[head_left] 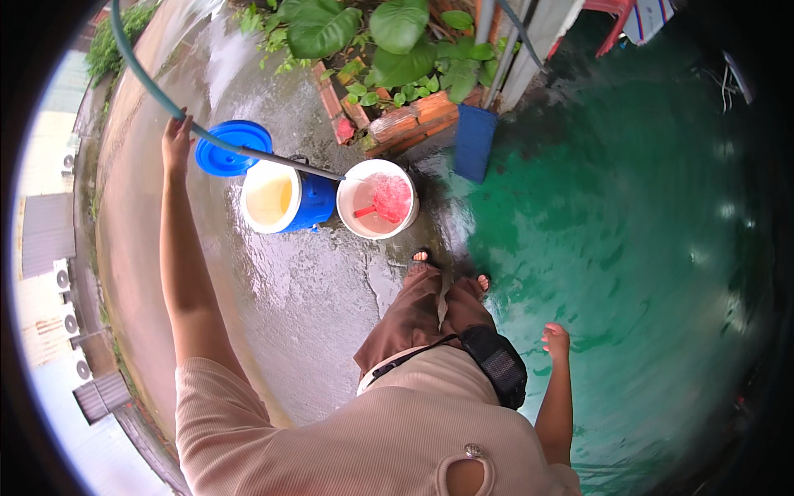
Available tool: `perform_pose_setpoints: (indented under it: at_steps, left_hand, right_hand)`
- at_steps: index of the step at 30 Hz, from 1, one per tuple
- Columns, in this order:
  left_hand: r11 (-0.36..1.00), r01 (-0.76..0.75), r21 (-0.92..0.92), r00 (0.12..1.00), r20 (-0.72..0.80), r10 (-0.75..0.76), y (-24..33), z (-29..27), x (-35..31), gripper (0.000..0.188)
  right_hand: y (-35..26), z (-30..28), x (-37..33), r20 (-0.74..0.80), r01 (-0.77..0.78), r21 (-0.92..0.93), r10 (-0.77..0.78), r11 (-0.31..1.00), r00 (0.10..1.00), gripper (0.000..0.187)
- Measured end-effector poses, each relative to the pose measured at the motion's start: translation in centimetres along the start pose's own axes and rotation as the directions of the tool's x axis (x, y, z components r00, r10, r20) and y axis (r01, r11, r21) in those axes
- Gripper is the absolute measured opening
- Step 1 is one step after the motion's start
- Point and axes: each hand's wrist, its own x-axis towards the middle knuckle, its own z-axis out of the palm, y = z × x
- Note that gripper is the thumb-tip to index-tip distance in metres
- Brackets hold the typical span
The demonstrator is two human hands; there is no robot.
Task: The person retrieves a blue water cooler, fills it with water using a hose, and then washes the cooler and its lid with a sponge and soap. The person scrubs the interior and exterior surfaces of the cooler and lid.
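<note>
A teal hose [211, 138] curves down from the upper left, and its grey end reaches over the rim of a white bucket [349, 198]; the left hand [177, 142] is closed around the hose partway along, the arm stretched well forward; in the bucket a red dipper [394, 198] lies with its handle toward the left, and water froths over its bowl; just beside the bucket on the left stands a blue cooler [318, 201], uncovered, its white interior showing a yellowish tint; its round blue lid [240, 134] is behind it, the hose passing across it; the right hand [557, 339] hangs well apart from all this, fingers loosely curled, with nothing visible in it, above a glossy green floor [612, 223]; the buckets' side is wet grey concrete [306, 322]; beyond lie a brick border [413, 122] and broad-leaved plants [401, 58], with a blue panel [474, 145] leaning near the bricks; nearer, the person wears brown trousers [405, 318], a beige top [372, 438] and a black pouch [496, 364] at the waist.
</note>
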Motion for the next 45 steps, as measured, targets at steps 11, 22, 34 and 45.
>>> perform_pose_setpoints:
  at_steps: [11,22,34,45]
  left_hand:
    - [0.972,-0.076,-0.224,0.983,0.147,0.111,0.6,-1.5,-0.8,0.035]
    - [0.954,-0.251,-0.163,0.968,-0.072,0.242,0.7,-0.3,-1.7,0.043]
    - [0.958,-0.265,-0.113,0.963,-0.089,0.256,3.8,1.1,-2.8,0.033]
    - [0.978,-0.186,-0.092,0.980,-0.086,0.179,4.5,2.5,-3.9,0.032]
  right_hand:
    - [-7.2,10.3,-1.6,0.088,0.229,-0.207,-0.215,0.951,0.973,0.031]
    - [-44.0,5.0,-5.2,-0.066,0.787,-0.339,-0.848,0.515,0.526,0.026]
    - [-79.9,7.8,-8.4,-0.310,0.875,-0.426,-0.946,0.229,0.097,0.072]
    - [-86.9,10.4,-2.9,-0.182,0.992,0.125,-0.983,0.018,0.041,0.033]
